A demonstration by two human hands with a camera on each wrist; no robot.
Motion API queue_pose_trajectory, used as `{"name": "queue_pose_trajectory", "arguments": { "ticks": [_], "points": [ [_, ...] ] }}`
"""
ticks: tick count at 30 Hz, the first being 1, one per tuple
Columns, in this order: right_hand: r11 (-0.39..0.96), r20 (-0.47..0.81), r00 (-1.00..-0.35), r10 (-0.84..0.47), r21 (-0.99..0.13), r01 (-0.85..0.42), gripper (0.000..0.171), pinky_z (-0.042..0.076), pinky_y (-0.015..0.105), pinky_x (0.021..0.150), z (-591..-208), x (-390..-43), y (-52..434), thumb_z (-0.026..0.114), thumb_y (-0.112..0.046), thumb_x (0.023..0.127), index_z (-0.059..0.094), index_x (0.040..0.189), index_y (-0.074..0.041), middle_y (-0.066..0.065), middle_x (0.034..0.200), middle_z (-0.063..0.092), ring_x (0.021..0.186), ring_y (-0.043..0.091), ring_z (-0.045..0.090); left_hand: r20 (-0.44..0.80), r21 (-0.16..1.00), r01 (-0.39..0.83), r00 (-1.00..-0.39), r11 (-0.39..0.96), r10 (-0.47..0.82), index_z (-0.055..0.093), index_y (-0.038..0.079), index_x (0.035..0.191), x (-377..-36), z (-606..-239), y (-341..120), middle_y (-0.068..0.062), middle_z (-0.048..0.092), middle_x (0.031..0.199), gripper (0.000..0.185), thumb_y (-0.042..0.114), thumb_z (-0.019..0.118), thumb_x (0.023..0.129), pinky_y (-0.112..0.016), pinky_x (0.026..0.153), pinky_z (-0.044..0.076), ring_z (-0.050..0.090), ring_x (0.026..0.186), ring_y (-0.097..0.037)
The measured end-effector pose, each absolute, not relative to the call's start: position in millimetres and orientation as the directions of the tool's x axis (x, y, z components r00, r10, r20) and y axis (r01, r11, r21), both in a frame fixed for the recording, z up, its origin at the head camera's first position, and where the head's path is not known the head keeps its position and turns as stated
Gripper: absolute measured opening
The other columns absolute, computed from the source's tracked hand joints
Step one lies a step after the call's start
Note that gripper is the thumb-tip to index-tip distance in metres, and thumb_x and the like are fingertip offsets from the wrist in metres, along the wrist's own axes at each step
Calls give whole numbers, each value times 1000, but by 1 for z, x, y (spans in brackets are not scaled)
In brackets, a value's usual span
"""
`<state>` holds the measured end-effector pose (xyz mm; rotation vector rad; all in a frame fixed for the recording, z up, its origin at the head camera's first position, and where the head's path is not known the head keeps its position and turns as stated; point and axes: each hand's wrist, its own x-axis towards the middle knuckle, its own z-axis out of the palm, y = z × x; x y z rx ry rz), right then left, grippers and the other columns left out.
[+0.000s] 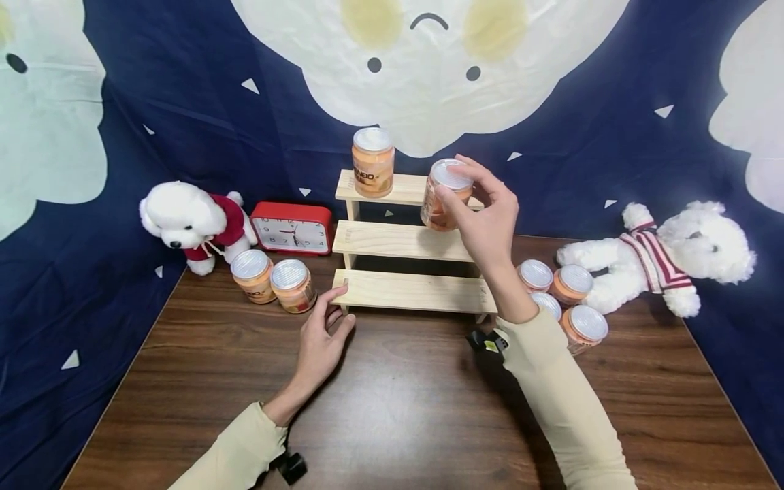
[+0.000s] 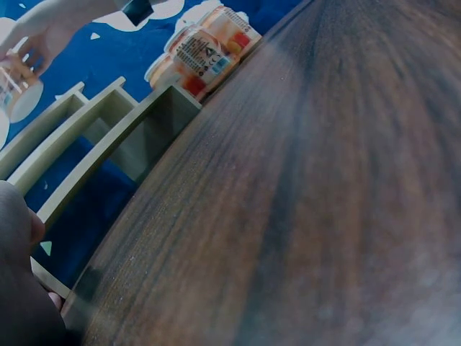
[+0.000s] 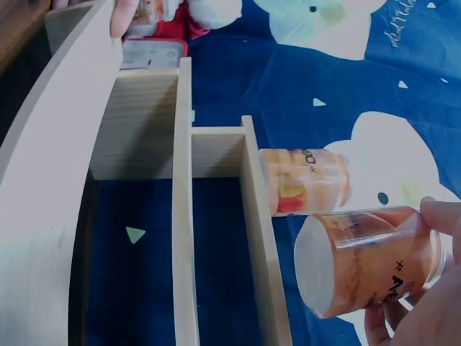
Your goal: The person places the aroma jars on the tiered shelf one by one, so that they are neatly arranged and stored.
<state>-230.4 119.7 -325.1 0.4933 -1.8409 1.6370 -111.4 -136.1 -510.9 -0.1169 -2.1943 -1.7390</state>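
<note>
My right hand [image 1: 490, 218] grips a clear jar with orange contents and a silver lid [image 1: 437, 207] by its upper part, fingers and thumb on opposite sides. In the right wrist view the held jar [image 3: 374, 263] hangs above the top tier, its pale base showing. A similar jar [image 1: 373, 167] stands on the left part of the top tier of a three-tier wooden shelf stand [image 1: 416, 291]. My left hand [image 1: 321, 344] holds the left end of the stand's lowest tier, a fingertip on top and other fingers below the board.
Two more jars [image 1: 292, 289] stand left of the stand, by a red alarm clock [image 1: 292, 228] and a white plush dog [image 1: 190, 221]. Several jars [image 1: 584, 327] cluster on the right, next to a white plush toy [image 1: 655, 255] lying down. A dark-blue cloth [image 1: 202, 95] hangs behind the wooden table [image 1: 392, 408].
</note>
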Motion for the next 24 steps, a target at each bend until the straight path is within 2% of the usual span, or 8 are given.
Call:
{"name": "queue_pose_trajectory", "arguments": {
  "ticks": [2,6,10,17,19,24],
  "points": [
    [177,664,-739,114,-746,-642,31,63,29,101,-324,-234,117,89,-3,91,81,121,4,18,136,77,124,24,74,293,936,253,-945,244,-143,64,3,148,-110,-507,-135,-19,62,157,55,-10,73,96,-29,117,55,62,138,-30],
    [189,662,-740,115,-746,-638,31,63,30,103,-323,-242,112,89,-4,92,82,121,3,20,137,76,123,25,75,264,945,225,-953,239,-147,64,4,149,-112,-507,-136,-16,62,158,55,-11,73,96,-29,117,55,63,136,-26],
    [175,647,-753,125,-761,-625,30,63,30,101,-324,-250,109,87,-4,93,81,121,3,19,139,75,119,29,76,241,951,203,-959,234,-146,63,3,149,-110,-503,-135,-16,61,158,56,-13,73,96,-36,119,55,63,136,-30],
    [155,647,-750,140,-762,-629,35,60,28,99,-328,-261,105,86,-1,93,77,126,5,19,140,74,116,27,74,324,929,286,-935,235,-144,65,6,147,-113,-514,-138,-17,64,155,53,-8,73,96,-20,113,56,66,131,-22],
    [158,649,-748,142,-760,-630,37,60,29,100,-330,-262,105,87,-2,94,74,128,5,19,141,73,116,27,74,348,921,309,-926,235,-144,66,8,147,-114,-518,-139,-16,65,153,53,-6,73,96,-20,111,56,66,129,-19],
    [191,637,-757,144,-769,-610,34,62,32,106,-332,-262,109,88,-6,95,73,123,6,20,142,72,122,29,75,360,916,321,-922,240,-141,66,8,147,-114,-516,-138,-16,65,153,53,-5,73,95,-20,112,56,66,131,-22]
  ]
}}
